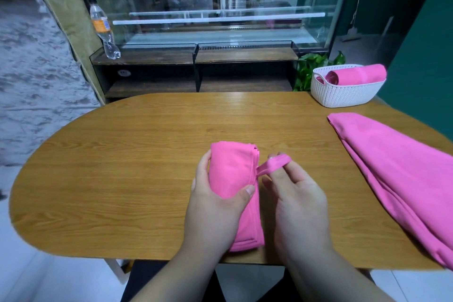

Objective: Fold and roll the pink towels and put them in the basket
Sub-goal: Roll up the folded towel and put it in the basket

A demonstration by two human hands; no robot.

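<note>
While left hand (pixel 215 208) grips rolled towel (pixel 232 171), right hand (pixel 299 203) fingers pinch loop (pixel 277 163); spare towel (pixel 397 179), basket (pixel 343 95) rightward.

We log: centre towel (pixel 232 176) pink; right-edge towel (pixel 397 174) pink; basket (pixel 343 95) white, lattice weave; desk (pixel 122 167) brown wood-grain; bottle label (pixel 101 25) orange.

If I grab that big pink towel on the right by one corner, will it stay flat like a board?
Probably not. The big pink towel lies in soft, layered folds on the table, so it would likely hang limp. It looks thin, so probably light for its size. Spread flat, it seems unlikely to roll away.
</note>
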